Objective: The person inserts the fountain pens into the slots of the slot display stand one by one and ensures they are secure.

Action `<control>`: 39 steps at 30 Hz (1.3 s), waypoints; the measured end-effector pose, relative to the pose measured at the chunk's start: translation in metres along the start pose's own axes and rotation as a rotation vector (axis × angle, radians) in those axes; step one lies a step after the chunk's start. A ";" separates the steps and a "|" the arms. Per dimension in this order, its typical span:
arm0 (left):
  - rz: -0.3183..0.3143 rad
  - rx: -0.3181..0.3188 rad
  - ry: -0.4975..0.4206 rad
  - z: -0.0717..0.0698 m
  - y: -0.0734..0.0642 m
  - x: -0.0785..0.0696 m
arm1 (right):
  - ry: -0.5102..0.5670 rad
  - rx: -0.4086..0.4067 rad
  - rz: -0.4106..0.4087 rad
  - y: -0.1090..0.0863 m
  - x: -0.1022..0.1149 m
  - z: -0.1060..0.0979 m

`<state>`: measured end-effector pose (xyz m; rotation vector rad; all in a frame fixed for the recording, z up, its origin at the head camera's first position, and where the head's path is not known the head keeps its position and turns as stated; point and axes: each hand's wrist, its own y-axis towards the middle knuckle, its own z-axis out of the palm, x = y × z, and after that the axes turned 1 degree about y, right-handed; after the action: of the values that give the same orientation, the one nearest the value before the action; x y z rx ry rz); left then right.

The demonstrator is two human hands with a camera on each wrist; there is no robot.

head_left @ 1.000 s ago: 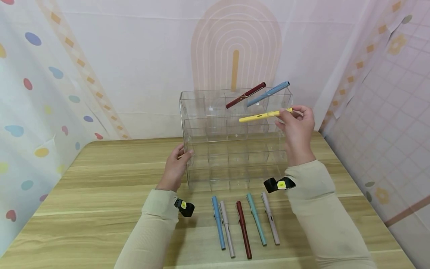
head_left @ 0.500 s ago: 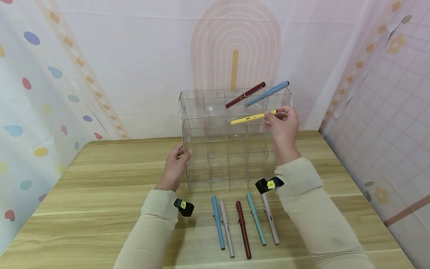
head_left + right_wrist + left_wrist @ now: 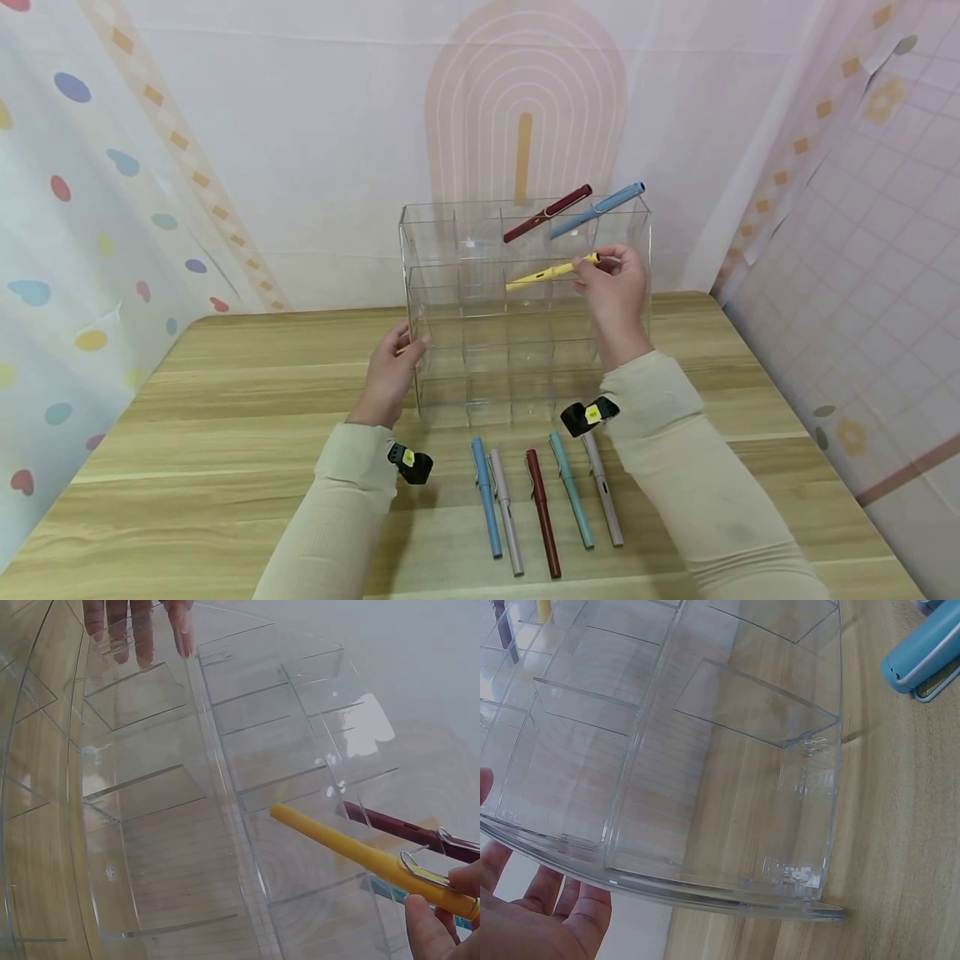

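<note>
A clear acrylic organizer (image 3: 435,315) with rows of compartments stands upright on the table. My left hand (image 3: 388,371) grips its left side, thumb in front and fingers behind, as the left wrist view also shows. My right hand (image 3: 618,304) pinches a yellow pen (image 3: 551,272) by its cap end. The pen slants, its lower end at a compartment in the second row from the top. In the top row rest a dark red pen (image 3: 547,214) and a blue pen (image 3: 597,211), both tilted with their caps sticking out over the front.
On the table (image 3: 247,442) before the organizer lie a blue pen (image 3: 487,498), a grey pen (image 3: 507,512), a dark red pen (image 3: 543,512), a teal pen (image 3: 572,490) and another grey pen (image 3: 603,492). A patterned cloth (image 3: 330,125) hangs behind.
My right hand has moved left and slightly down with the yellow pen, bringing its end from in front of the organizer to a second-row compartment. The left hand stays where it was.
</note>
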<state>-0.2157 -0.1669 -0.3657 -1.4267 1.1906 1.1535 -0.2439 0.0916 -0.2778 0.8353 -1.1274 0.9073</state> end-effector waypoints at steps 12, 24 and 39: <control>-0.005 -0.002 0.006 0.000 0.001 0.000 | -0.021 0.024 -0.023 0.001 -0.005 0.001; -0.006 0.001 -0.005 0.000 0.001 -0.002 | -0.083 0.050 -0.068 0.002 -0.006 0.001; 0.000 -0.006 -0.002 0.003 0.003 0.001 | -0.133 0.087 -0.103 0.000 -0.007 -0.008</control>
<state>-0.2186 -0.1649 -0.3673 -1.4296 1.1872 1.1592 -0.2423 0.0974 -0.2864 1.0288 -1.1544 0.8292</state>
